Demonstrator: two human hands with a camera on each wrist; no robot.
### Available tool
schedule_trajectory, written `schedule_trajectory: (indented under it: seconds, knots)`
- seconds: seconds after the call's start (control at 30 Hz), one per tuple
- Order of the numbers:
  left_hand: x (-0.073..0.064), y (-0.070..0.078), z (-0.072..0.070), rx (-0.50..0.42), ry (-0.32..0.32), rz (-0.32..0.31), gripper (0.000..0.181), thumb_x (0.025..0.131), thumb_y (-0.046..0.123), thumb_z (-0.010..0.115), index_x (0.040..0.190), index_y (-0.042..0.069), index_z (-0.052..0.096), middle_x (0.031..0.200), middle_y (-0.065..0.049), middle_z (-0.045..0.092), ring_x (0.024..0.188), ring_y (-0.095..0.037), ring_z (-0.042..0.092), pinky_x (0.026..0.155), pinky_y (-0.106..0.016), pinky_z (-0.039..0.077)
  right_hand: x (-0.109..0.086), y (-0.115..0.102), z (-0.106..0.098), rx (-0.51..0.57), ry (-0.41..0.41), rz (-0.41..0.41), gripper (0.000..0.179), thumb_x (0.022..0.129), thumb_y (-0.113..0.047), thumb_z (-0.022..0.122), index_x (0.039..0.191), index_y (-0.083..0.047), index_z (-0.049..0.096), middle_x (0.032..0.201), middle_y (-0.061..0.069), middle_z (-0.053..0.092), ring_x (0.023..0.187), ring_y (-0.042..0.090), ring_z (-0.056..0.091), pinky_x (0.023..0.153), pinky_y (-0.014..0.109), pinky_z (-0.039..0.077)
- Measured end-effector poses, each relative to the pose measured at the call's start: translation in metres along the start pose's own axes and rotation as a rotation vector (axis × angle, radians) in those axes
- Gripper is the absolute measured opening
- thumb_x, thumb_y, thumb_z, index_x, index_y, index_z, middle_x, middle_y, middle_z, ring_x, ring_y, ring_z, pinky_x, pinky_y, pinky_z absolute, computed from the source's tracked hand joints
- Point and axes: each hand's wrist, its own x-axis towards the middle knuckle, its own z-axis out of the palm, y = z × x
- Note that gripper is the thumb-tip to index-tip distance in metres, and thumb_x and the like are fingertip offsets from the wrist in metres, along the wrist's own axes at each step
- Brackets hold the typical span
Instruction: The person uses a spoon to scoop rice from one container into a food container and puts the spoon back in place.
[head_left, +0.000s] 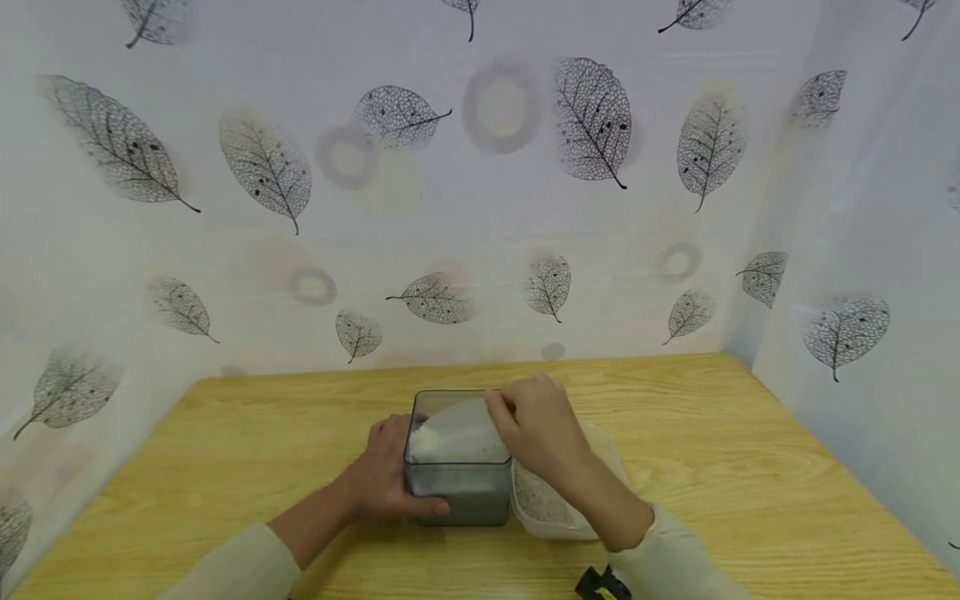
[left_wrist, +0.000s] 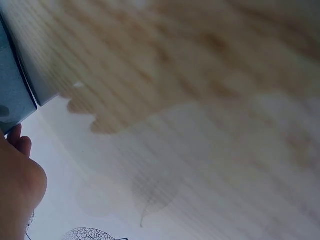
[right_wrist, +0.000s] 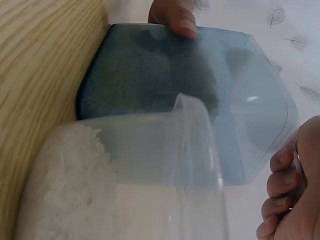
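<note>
A tall see-through grey container (head_left: 461, 500) stands on the table, partly filled with rice. My left hand (head_left: 386, 475) grips its left side, thumb across the front wall. Over its right rim, my right hand (head_left: 542, 429) holds a whitish translucent scoop (head_left: 465, 423), whose front reaches down inside. White grains lie near the scoop's tip. In the right wrist view the fingers (right_wrist: 280, 182) curl round the handle, which they mostly hide. A clear plastic tub (right_wrist: 200, 155) of white rice (right_wrist: 65, 185) sits just right of the container, partly under my right forearm.
The wood-grain table (head_left: 300, 433) spreads to both sides and behind. A black object with a yellow mark (head_left: 602, 583) lies at the front edge near my right sleeve. Leaf-patterned sheets (head_left: 487, 208) close off the back and sides.
</note>
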Motion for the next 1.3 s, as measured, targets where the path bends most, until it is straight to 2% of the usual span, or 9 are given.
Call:
schedule_trajectory:
  seconds: [0.1,0.17,0.33,0.57,0.8,0.93,1.13,1.3]
  knots:
    - [0.0,0.001,-0.001,-0.003,-0.005,0.004,0.107,0.062,0.072,0.078,0.138,0.007,0.041,0.123,-0.004,0.054,0.111,-0.019,0.046,0.105,-0.056,0.029,-0.002,0.005,0.001,0.018,0.013,0.024,0.056,0.099,-0.02,0.058,0.048,-0.02,0.035,0.044,-0.013,0.027,0.052,0.012,0.033,0.069,0.031,0.04]
    - [0.0,0.002,-0.002,-0.007,-0.008,0.007,0.107,0.062,0.072,0.078,0.139,0.007,0.041,0.124,-0.004,0.054,0.112,-0.019,0.046,0.106,-0.056,0.028,-0.003,0.009,0.0,0.06,0.01,0.048,0.056,0.1,-0.019,0.057,0.048,-0.02,0.034,0.044,-0.013,0.025,0.049,0.011,0.031,0.06,0.027,0.037]
    - [0.0,0.002,-0.002,-0.015,-0.002,0.011,0.108,0.063,0.07,0.079,0.139,0.006,0.04,0.124,-0.004,0.053,0.112,-0.019,0.046,0.106,-0.056,0.027,-0.003,0.016,-0.006,0.174,0.018,0.087,0.056,0.1,-0.017,0.055,0.05,-0.019,0.031,0.045,-0.012,0.023,0.04,0.004,0.02,0.044,0.02,0.022]
    - [-0.001,0.002,-0.002,-0.015,-0.002,0.01,0.106,0.063,0.07,0.08,0.138,0.005,0.041,0.121,-0.004,0.052,0.11,-0.018,0.045,0.105,-0.054,0.027,-0.004,0.023,-0.025,0.185,0.076,0.111,0.055,0.1,-0.018,0.056,0.051,-0.018,0.029,0.046,-0.011,0.023,0.042,0.002,0.018,0.045,0.021,0.02]
    - [0.0,0.005,-0.003,-0.025,-0.015,-0.022,0.109,0.061,0.062,0.083,0.139,0.0,0.04,0.12,-0.005,0.052,0.109,-0.02,0.046,0.106,-0.055,0.026,-0.015,0.045,-0.053,0.114,0.175,0.091,0.054,0.099,-0.016,0.058,0.053,-0.016,0.03,0.051,-0.011,0.024,0.047,0.003,0.019,0.046,0.022,0.022]
    - [0.001,0.005,-0.003,-0.036,-0.018,-0.018,0.108,0.061,0.064,0.082,0.139,0.001,0.04,0.12,-0.003,0.052,0.11,-0.019,0.045,0.106,-0.054,0.026,-0.028,0.061,-0.07,0.053,0.196,0.073,0.052,0.099,-0.016,0.059,0.054,-0.014,0.032,0.053,-0.01,0.024,0.047,0.003,0.019,0.047,0.023,0.024]
    - [0.001,0.004,-0.003,-0.038,-0.015,-0.018,0.107,0.061,0.064,0.083,0.138,0.004,0.04,0.12,-0.002,0.052,0.11,-0.018,0.046,0.107,-0.055,0.026,-0.049,0.084,-0.089,-0.04,0.181,0.076,0.051,0.099,-0.017,0.061,0.055,-0.016,0.034,0.055,-0.009,0.028,0.051,0.006,0.024,0.051,0.025,0.027]
    - [0.0,0.004,-0.003,-0.032,-0.015,-0.031,0.108,0.06,0.064,0.083,0.138,0.004,0.04,0.119,-0.002,0.052,0.11,-0.018,0.047,0.108,-0.055,0.026,-0.063,0.106,-0.101,-0.062,0.135,0.041,0.051,0.097,-0.014,0.064,0.055,-0.019,0.034,0.056,-0.011,0.027,0.054,0.005,0.026,0.051,0.024,0.027]
